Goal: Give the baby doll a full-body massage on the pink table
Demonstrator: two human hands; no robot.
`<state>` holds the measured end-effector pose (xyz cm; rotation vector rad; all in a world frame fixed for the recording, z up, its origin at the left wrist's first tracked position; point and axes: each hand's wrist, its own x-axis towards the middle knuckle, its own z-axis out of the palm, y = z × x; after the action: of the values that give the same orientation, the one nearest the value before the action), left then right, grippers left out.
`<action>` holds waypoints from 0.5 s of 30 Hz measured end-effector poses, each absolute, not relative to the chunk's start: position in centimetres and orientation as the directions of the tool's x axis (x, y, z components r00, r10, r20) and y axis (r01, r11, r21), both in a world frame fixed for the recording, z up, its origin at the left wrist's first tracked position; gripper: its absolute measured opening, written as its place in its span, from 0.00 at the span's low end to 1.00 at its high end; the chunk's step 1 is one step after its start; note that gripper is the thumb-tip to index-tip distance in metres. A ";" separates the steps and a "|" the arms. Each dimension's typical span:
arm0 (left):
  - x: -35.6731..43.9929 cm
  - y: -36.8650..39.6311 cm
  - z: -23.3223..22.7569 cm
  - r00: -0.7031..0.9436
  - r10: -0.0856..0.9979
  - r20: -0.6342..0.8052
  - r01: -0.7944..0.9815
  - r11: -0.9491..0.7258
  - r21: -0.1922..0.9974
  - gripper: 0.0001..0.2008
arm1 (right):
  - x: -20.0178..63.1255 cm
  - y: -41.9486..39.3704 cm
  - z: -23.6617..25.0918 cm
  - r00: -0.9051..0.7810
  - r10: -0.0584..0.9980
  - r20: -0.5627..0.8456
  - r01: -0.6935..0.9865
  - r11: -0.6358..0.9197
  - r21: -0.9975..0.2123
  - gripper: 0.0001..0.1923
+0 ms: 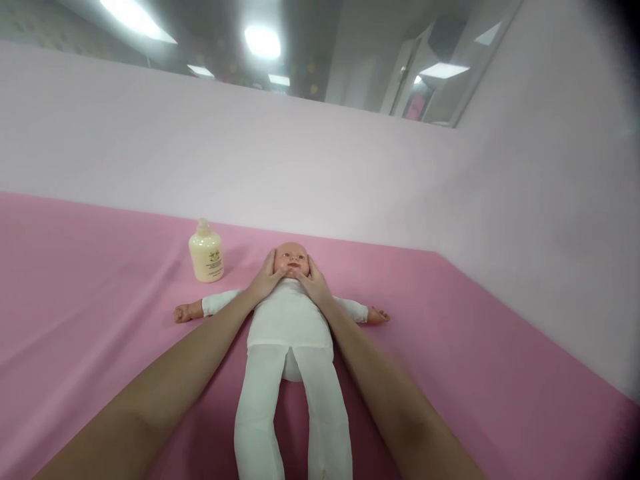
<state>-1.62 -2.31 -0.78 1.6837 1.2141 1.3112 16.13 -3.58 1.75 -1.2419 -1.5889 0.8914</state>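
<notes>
A baby doll [287, 320] in white clothes lies on its back on a pink sheet [100, 300], arms spread wide, legs pointing toward me. Its head [291, 257] is cupped from both sides. My left hand [264, 279] rests on the left cheek with the thumb near the chin. On the right cheek lies my right hand [313, 280], thumb also near the mouth. Both forearms run alongside the doll's body.
A cream-coloured lotion bottle [205, 252] stands upright on the sheet, left of the doll's head. A pale pink wall [250, 147] borders the surface at the back and along the right side.
</notes>
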 end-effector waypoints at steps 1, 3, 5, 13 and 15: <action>-1.7 -2.3 -0.9 0.076 0.936 0.344 0.255 -0.351 0.901 0.45 | 16.1 -3.7 1.9 -0.082 0.974 0.211 0.323 0.226 -0.919 0.53; -1.7 -2.3 -0.9 0.099 0.927 0.362 0.232 -0.375 0.898 0.50 | 16.0 -3.8 2.0 -0.078 0.975 0.210 0.314 0.224 -0.923 0.52; -1.7 -2.4 -0.9 0.114 0.922 0.369 0.216 -0.386 0.897 0.53 | 16.0 -3.8 2.0 -0.083 0.974 0.211 0.291 0.226 -0.929 0.52; -1.4 -2.8 -0.2 0.089 0.938 0.334 0.222 -0.346 0.912 0.53 | 16.1 -3.6 1.8 -0.109 0.969 0.222 0.248 0.243 -0.938 0.46; -1.3 -3.0 0.0 0.085 0.943 0.322 0.210 -0.333 0.919 0.52 | 16.2 -3.4 1.5 -0.122 0.964 0.235 0.229 0.257 -0.939 0.45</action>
<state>-1.34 -3.02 0.00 1.6506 1.1571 1.3013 16.20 -3.36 1.51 -1.1454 -1.5652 0.9584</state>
